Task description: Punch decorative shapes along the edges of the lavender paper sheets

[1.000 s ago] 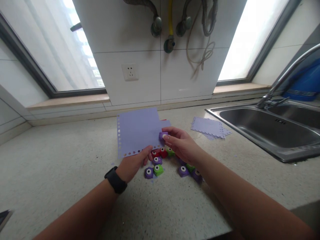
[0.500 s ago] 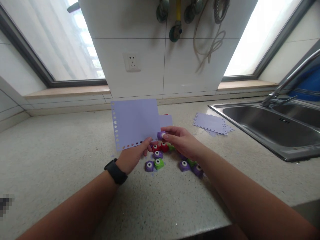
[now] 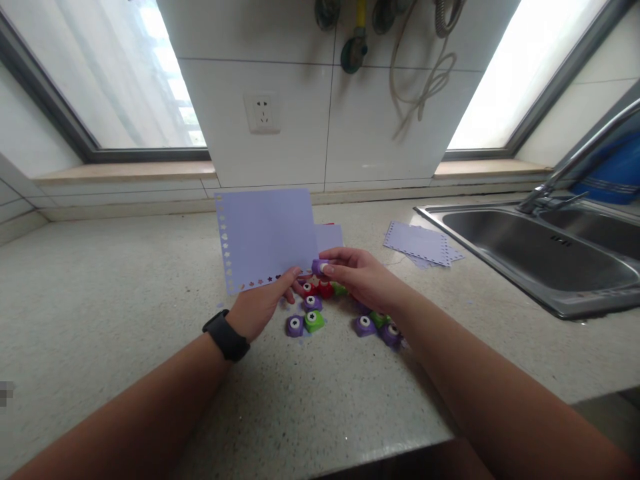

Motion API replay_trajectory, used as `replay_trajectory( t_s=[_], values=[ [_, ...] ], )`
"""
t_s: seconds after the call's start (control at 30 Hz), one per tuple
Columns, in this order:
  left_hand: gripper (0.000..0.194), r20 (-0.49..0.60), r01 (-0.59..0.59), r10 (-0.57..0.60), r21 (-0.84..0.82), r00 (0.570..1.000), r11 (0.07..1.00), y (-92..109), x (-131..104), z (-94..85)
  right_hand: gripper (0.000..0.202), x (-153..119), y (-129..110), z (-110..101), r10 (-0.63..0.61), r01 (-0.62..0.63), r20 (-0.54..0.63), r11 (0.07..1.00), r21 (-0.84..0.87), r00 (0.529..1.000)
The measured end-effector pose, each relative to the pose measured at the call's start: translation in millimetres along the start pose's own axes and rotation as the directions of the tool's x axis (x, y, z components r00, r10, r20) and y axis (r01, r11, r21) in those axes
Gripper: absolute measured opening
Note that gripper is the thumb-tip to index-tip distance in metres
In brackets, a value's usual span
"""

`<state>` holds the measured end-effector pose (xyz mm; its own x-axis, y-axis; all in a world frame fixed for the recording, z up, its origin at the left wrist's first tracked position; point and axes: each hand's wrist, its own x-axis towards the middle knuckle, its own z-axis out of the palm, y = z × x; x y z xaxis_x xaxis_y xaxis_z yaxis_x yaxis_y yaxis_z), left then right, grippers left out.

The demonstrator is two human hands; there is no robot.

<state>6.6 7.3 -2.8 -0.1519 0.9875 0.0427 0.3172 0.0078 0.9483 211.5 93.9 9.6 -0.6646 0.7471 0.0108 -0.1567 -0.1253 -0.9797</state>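
My left hand (image 3: 265,301), with a black watch on the wrist, grips the lower edge of a purple sheet of paper (image 3: 267,233) between thumb and fingers. Small shapes are punched along the sheet's left and bottom edges. Pinched in my right hand (image 3: 363,277) is a purple craft punch (image 3: 319,267) at the sheet's lower right corner; whether the paper sits in its slot I cannot tell. Below the hands lie more punches: a green one (image 3: 315,321), a purple one (image 3: 295,325) and red ones (image 3: 325,289). Several others sit under my right wrist, partly hidden.
Purple sheets with punched edges (image 3: 417,241) lie in a pile at the right, beside a steel sink (image 3: 500,260) with a faucet (image 3: 545,190). Another purple sheet (image 3: 330,235) lies behind my right hand. A tiled wall with a socket (image 3: 262,112) rises behind the counter (image 3: 125,280).
The whole view has shifted slightly. Both hands keep their hold on the paper and the punch, with almost no movement relative to each other.
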Motion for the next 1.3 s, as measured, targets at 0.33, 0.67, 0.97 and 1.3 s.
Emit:
replay_trajectory(
  t_s=[0.33, 0.67, 0.97, 1.3],
  values=[
    [0.051, 0.002, -0.015, 0.015, 0.043, 1.000, 0.999, -1.6, 0.4, -1.5, 0.034, -0.1, -0.5, 0.6, -0.016, 0.018, 0.056, 0.999, -0.029, 0.998],
    [0.052, -0.025, -0.013, 0.013, 0.035, 1.000, 0.999, 3.3, -2.1, -0.5, 0.034, -1.1, -1.9, 0.5, -0.009, 0.013, 0.048, 0.997, -0.082, 0.999],
    [0.049, -0.021, 0.016, -0.016, -0.001, 1.000, 1.000, 8.9, -3.4, 1.6, 0.027, -2.3, -1.4, 1.3, -0.014, 0.018, 0.091, 0.999, -0.043, 0.996],
    [0.045, -0.009, 0.005, -0.006, -0.070, 1.000, 0.998, -3.3, -0.1, 3.1, 0.025, -4.4, -4.8, 3.3, 0.014, -0.012, 0.139, 1.000, -0.014, 0.990]
  ],
)
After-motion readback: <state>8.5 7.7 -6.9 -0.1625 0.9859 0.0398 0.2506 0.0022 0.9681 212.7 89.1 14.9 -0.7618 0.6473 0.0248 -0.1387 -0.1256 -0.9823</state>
